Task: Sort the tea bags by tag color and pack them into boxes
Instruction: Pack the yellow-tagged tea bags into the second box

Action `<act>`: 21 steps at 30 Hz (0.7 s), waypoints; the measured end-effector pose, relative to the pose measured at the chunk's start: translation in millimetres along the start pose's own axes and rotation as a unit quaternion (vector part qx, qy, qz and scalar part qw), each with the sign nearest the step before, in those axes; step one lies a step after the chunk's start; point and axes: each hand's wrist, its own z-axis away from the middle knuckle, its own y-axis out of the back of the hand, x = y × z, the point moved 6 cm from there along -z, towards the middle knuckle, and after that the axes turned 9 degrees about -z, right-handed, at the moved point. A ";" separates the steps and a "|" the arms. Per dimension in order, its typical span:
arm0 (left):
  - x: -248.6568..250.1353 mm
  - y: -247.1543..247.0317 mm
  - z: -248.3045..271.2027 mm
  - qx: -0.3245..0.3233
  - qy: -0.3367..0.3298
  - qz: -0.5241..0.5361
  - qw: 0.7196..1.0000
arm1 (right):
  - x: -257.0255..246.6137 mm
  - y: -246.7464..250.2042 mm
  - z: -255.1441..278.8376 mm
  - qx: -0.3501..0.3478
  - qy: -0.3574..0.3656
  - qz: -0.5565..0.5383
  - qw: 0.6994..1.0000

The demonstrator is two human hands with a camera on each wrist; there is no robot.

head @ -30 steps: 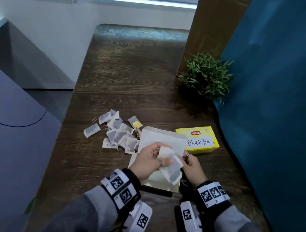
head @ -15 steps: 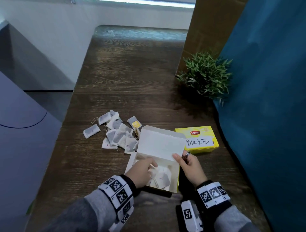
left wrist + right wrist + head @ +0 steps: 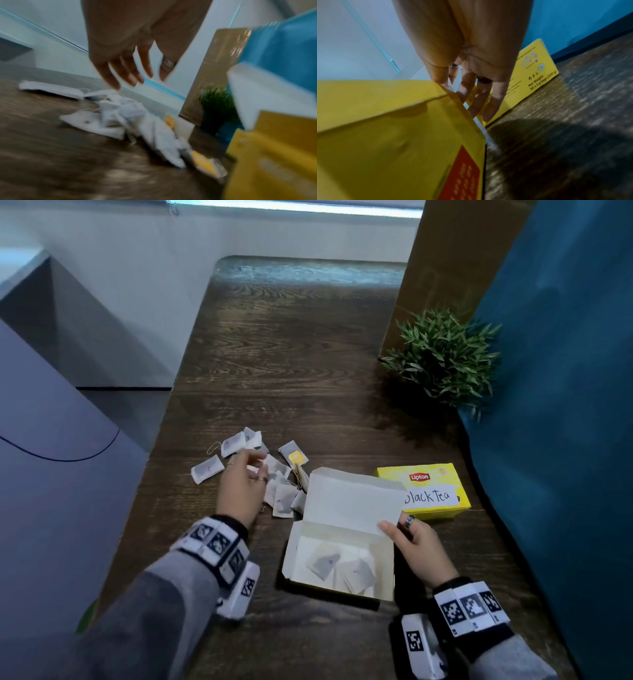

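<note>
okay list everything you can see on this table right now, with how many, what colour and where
Open box: one, yellow outside, pale inside, near centre, lid up.
Tea bags in box: at least two, white.
Loose tea bags: a pile, white, left of open box; one yellow tag.
Closed box: one, yellow, labelled Black Tea, right.
Plant: one, green, far right.
Table: dark wood.
Left hand: over the pile, fingers spread.
Right hand: pinching the lid.

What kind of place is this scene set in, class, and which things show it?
Probably an office or study nook, not a kitchen: a long dark wooden table against a white wall, a blue partition along its right side, and a small decorative potted plant by a brown panel.
</note>
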 end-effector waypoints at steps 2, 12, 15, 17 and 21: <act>-26.0 -17.7 -16.2 -0.085 0.058 -0.059 0.993 | -0.9 2.7 0.3 -0.002 0.001 0.017 1.000; -36.2 -53.2 -20.9 -0.182 0.037 -0.188 0.964 | 0.4 2.8 -0.5 -0.006 0.006 0.032 0.999; -24.9 -46.9 -14.1 -0.194 -0.007 -0.132 0.972 | 0.1 2.0 -0.6 -0.006 -0.002 0.025 1.000; -17.2 -34.4 -10.5 -0.189 -0.019 -0.104 0.976 | -0.9 1.6 -1.3 -0.005 -0.003 0.024 1.000; 7.7 4.5 -3.5 -0.146 -0.019 -0.009 0.989 | -2.0 1.3 -1.1 -0.004 -0.001 0.031 0.999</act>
